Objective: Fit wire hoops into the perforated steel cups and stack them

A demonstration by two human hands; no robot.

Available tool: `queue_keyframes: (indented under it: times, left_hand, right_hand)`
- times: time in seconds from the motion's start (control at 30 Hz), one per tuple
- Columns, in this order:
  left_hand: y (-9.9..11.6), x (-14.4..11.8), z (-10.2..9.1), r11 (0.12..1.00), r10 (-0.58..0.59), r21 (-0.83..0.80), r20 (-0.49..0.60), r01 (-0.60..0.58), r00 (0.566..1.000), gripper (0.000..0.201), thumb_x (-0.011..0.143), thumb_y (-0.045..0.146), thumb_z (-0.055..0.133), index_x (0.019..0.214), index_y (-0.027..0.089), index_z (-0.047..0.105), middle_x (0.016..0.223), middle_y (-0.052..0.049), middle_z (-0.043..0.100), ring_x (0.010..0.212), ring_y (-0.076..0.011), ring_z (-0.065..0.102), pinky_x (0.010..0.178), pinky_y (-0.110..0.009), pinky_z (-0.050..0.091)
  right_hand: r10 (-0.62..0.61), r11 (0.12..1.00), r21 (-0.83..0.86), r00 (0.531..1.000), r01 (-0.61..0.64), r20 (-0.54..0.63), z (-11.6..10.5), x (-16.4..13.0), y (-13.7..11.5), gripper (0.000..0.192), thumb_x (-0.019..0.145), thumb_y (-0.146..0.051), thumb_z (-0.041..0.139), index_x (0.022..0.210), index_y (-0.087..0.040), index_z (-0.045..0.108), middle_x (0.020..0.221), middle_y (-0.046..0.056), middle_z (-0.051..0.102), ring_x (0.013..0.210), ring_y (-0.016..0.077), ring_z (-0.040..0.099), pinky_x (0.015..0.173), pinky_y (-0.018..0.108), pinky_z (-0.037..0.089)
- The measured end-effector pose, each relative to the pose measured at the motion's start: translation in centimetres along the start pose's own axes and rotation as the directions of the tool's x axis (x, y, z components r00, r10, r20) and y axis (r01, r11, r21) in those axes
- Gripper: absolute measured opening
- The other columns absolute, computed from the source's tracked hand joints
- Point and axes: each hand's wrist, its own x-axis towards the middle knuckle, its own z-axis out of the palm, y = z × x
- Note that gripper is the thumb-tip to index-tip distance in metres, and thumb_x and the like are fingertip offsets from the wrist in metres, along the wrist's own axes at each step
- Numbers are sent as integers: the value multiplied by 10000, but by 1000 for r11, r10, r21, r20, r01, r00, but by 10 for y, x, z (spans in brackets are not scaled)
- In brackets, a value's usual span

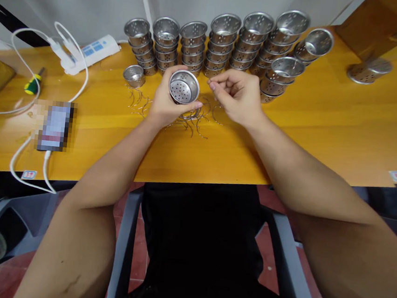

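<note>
My left hand (164, 96) is wrapped round a small perforated metal cup (184, 87), its mouth tilted toward me so the holes in its base show. To the right of that cup, my right hand (237, 94) is closed in a pinch, thumb against fingertips. Whatever sits between those fingertips is too small to make out. Thin curved wires (194, 118) lie loosely heaped on the table under and around my hands. Just behind my left hand, a smaller metal cup (134, 76) stands by itself on the wood.
Several stacks of perforated cups (223, 39) line the table's back, with a shorter stack (278, 79) nearer my right hand. One cup (369, 71) stands upside down at right, by a brown box (382, 28). A phone (56, 126), power strip (91, 54) and screwdriver (33, 84) lie left.
</note>
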Motion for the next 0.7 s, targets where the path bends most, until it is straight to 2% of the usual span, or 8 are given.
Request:
queue_keyframes:
  times: [0.13,0.2,0.3,0.4,0.5,0.57,0.7]
  left_hand:
    - [3,-6,5,997,74,-27,55,-72,996,1073,1010,828,894,1817,345,377,1679,-168,640,1587,-396,709,1414,-591,576]
    - [8,-9,6,993,115,-30,91,-113,989,1044,1072,825,805,1868,363,313,1728,-173,599,1642,-396,671,1450,-601,551]
    - [17,-9,4,986,169,-21,102,-168,980,1019,1071,826,798,1864,370,350,1740,-177,582,1680,-421,626,1476,-634,530]
    - [25,-6,0,984,180,-7,95,-180,979,1029,996,816,912,1795,354,457,1694,-180,610,1648,-448,630,1470,-675,531]
    - [28,-6,-2,987,162,-5,97,-162,982,1002,928,821,990,1683,334,545,1608,-160,645,1564,-435,680,1415,-671,580]
    - [27,-8,0,989,145,-29,105,-142,984,982,933,822,990,1646,322,538,1563,-146,660,1490,-403,725,1355,-636,627]
    - [22,-13,8,982,164,-121,148,-147,975,1007,1000,837,928,1703,324,423,1538,-124,676,1402,-350,783,1264,-571,679]
  right_hand:
    - [-18,1000,10,1000,18,15,5,-3,-5,642,1119,-915,774,1229,-293,888,874,67,745,748,248,714,676,443,670]
    - [-32,999,11,999,32,26,8,-4,-8,632,1138,-896,761,1247,-288,897,891,71,746,748,248,706,684,451,673]
    - [-42,999,14,999,42,16,10,-5,-7,606,1142,-877,771,1257,-295,891,860,58,705,706,233,658,667,452,661]
    - [-39,999,25,999,40,-13,8,-4,-2,573,1128,-864,804,1259,-311,875,853,54,694,712,235,649,676,458,670]
    - [-28,1000,14,1000,28,-8,5,-4,-2,574,1107,-868,832,1228,-308,869,877,62,707,744,241,667,698,458,677]
    - [-23,1000,-9,1000,23,4,4,-5,-6,600,1086,-884,849,1211,-297,871,877,57,698,736,231,653,691,446,669]
    - [-16,998,-64,1000,17,12,7,-7,-14,653,1085,-914,825,1196,-271,871,854,43,672,701,206,600,661,419,650]
